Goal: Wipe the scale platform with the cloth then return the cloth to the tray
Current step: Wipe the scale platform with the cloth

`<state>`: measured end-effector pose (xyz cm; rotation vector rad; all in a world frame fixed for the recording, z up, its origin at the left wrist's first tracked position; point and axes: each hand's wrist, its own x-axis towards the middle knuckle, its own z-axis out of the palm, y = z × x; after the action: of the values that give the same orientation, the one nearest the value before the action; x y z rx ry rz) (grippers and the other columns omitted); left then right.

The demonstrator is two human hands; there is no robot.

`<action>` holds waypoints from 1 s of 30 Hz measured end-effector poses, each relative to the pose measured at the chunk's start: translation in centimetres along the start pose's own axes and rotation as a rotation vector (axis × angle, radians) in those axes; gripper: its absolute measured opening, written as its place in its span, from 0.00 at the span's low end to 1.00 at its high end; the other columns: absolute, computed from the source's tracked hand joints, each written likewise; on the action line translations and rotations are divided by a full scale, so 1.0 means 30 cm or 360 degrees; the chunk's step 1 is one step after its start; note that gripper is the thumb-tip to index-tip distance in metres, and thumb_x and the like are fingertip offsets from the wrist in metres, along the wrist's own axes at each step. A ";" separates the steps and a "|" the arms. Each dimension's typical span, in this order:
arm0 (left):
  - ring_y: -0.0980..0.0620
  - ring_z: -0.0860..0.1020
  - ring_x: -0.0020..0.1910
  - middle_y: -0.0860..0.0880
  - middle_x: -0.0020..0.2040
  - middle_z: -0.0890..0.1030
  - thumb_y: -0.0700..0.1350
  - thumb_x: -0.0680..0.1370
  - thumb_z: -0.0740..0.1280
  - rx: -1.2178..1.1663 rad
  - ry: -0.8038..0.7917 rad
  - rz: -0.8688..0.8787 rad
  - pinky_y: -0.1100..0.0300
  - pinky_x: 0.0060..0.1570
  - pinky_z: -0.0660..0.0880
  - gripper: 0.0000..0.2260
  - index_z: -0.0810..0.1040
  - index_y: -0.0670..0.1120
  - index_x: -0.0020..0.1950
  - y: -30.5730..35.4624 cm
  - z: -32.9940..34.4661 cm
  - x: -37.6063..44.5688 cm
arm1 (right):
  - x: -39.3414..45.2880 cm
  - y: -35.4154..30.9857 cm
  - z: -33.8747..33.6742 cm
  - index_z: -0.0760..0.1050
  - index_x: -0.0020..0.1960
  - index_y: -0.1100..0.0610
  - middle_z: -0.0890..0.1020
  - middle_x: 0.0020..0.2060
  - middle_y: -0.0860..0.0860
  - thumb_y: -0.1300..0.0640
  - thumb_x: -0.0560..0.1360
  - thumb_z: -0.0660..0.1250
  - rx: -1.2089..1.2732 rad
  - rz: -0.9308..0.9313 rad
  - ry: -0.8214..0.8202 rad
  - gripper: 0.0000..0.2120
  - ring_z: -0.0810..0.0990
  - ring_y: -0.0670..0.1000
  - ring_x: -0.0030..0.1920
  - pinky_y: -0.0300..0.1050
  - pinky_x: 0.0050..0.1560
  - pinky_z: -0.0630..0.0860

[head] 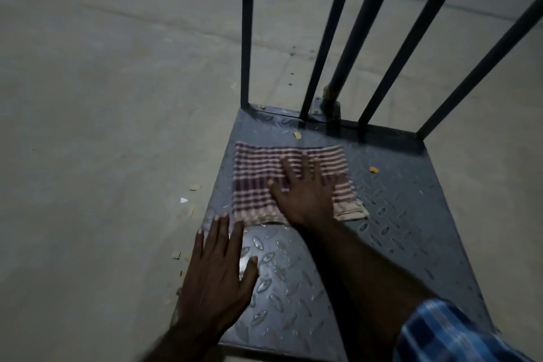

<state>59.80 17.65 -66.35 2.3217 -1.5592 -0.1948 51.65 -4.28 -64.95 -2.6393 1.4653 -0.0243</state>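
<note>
A checked purple-and-cream cloth (264,182) lies flat on the far left part of the grey tread-plate scale platform (396,214). My right hand (305,188) presses on the cloth with straight, spread fingers, covering its right middle. My left hand (219,270) rests flat on the platform's near left edge, fingers straight, just below the cloth's near edge. The tray is out of sight.
Dark metal rails (323,38) rise from the platform's far edge, with a thicker post (352,38) at its bracket. Small yellowish chips (373,169) lie on the plate and on the concrete floor (102,126) to the left. A blue checked sleeve (446,332) shows at bottom right.
</note>
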 end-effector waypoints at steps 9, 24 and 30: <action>0.48 0.53 0.78 0.45 0.78 0.59 0.61 0.78 0.52 0.0044 -0.0010 -0.0040 0.46 0.74 0.50 0.31 0.61 0.47 0.77 0.008 0.003 0.018 | 0.120 -0.134 0.003 0.53 0.78 0.38 0.53 0.80 0.54 0.29 0.77 0.43 0.0000 -0.0382 0.0006 0.32 0.49 0.59 0.79 0.71 0.73 0.41; 0.48 0.58 0.77 0.45 0.77 0.62 0.59 0.77 0.57 -0.0033 0.0062 -0.0077 0.43 0.72 0.58 0.30 0.65 0.47 0.76 0.018 0.016 0.119 | 0.413 -0.149 0.005 0.56 0.79 0.48 0.59 0.77 0.62 0.27 0.75 0.43 0.0034 0.0095 0.0015 0.39 0.54 0.64 0.76 0.71 0.72 0.43; 0.46 0.59 0.77 0.44 0.76 0.63 0.59 0.77 0.57 -0.0022 0.0073 -0.0062 0.43 0.72 0.59 0.30 0.66 0.45 0.75 0.008 0.027 0.119 | 0.302 -0.351 0.044 0.70 0.72 0.43 0.63 0.77 0.53 0.30 0.75 0.52 -0.0174 -0.0924 0.0059 0.30 0.57 0.59 0.77 0.67 0.73 0.48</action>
<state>60.73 14.12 -66.75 2.3305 -1.4876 -0.1600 65.45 -6.30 -65.48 -3.0666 0.6766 -0.0475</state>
